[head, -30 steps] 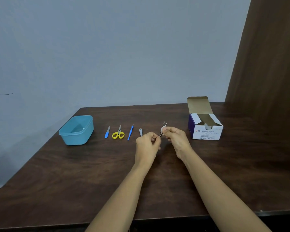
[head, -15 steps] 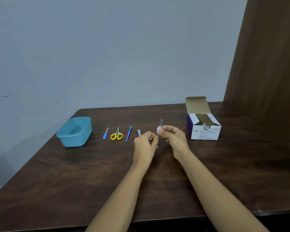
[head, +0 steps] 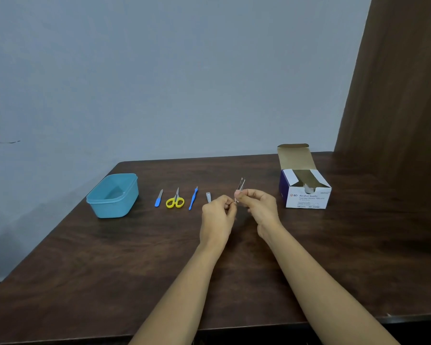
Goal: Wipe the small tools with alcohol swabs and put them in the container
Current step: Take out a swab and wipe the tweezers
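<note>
Wiping stage, head view. Both hands meet above the middle of the tabletop [head: 110, 270]. The left hand [head: 218, 215] pinches the near end of a pair of metal tweezers [head: 241, 184], steadying it so that the shaft stands tilted up and away. The right hand [head: 258, 207] closes its thumb and fingertips around the shaft just above the left-hand grip, a pinch suited to drawing a swab along the metal. The swab itself is too small to make out.

The tools that appear to await cleaning lie in a row on the tabletop to the left of the hands, each apart from the next: a nail clipper [head: 208, 196], a blue-handled tool [head: 193, 198], yellow scissors [head: 175, 201] and a blue file [head: 159, 198]. The teal container [head: 97, 200] stands at the row's left end, with no tool visible inside. The open box of alcohol swabs [head: 306, 197] sits on the right-hand side, within reach of the wiping hand.
</note>
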A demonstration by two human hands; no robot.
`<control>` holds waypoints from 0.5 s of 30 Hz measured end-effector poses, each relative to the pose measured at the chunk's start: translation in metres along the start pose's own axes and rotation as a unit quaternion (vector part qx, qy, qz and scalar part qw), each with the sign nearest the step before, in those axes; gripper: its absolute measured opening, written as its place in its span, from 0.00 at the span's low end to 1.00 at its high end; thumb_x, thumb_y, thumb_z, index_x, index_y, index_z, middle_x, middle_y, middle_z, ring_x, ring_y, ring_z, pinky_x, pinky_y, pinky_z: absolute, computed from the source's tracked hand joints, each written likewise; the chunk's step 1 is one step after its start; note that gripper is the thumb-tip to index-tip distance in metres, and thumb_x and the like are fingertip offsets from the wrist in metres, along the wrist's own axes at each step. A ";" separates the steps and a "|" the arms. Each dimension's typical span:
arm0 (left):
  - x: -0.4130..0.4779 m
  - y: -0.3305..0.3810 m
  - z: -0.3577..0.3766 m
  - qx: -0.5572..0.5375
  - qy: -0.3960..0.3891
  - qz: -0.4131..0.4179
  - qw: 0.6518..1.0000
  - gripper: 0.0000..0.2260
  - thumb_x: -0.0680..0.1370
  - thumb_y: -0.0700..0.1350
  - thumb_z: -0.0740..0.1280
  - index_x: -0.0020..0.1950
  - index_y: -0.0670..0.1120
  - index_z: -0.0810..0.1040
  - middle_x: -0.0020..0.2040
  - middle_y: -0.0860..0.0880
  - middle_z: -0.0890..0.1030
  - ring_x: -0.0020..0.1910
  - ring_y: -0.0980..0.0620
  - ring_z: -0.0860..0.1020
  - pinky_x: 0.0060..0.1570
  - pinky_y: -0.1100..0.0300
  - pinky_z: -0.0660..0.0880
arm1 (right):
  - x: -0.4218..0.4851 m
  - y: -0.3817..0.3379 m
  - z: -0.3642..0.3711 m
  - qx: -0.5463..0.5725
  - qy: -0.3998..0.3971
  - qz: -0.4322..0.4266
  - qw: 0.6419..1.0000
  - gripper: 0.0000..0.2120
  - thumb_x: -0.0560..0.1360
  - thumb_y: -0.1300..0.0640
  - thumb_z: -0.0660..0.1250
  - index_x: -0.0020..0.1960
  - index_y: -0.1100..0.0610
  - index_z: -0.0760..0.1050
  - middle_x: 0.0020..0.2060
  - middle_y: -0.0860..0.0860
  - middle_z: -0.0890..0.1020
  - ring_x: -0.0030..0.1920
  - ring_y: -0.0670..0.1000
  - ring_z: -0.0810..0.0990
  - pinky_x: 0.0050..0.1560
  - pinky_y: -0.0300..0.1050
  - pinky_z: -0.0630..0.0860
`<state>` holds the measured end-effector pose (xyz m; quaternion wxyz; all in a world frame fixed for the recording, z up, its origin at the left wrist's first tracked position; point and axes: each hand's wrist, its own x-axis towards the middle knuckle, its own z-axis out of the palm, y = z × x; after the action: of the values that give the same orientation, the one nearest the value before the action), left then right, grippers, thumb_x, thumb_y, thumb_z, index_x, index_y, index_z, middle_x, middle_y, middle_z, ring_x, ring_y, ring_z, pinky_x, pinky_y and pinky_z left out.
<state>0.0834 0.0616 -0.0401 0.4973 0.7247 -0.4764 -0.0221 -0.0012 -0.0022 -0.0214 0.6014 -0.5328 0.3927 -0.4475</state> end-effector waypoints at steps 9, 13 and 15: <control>-0.001 -0.001 0.000 0.006 0.010 -0.004 1.000 0.05 0.77 0.40 0.66 0.43 0.44 0.80 0.34 0.49 0.80 0.34 0.53 0.80 0.39 0.58 0.78 | 0.004 0.003 -0.001 0.017 0.035 0.006 0.999 0.06 0.73 0.60 0.72 0.49 0.60 0.83 0.34 0.50 0.82 0.34 0.43 0.75 0.39 0.36 0.71; -0.002 0.001 -0.002 0.024 0.013 0.004 1.000 0.04 0.76 0.40 0.67 0.43 0.43 0.79 0.35 0.51 0.78 0.36 0.54 0.78 0.38 0.62 0.75 | 0.002 -0.001 0.001 0.001 0.030 0.017 0.999 0.06 0.72 0.51 0.73 0.41 0.53 0.80 0.34 0.49 0.81 0.34 0.43 0.75 0.38 0.36 0.71; -0.002 0.003 -0.002 0.033 0.010 0.013 0.999 0.03 0.76 0.40 0.68 0.43 0.43 0.79 0.35 0.50 0.79 0.37 0.53 0.79 0.39 0.61 0.75 | 0.002 0.000 0.002 -0.004 0.034 0.011 0.999 0.09 0.69 0.50 0.75 0.41 0.54 0.80 0.35 0.49 0.82 0.35 0.43 0.77 0.37 0.36 0.71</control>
<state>0.0813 0.0647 -0.0382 0.4781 0.7347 -0.4813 0.0069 0.0015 -0.0035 -0.0214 0.5904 -0.5154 0.4206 -0.4570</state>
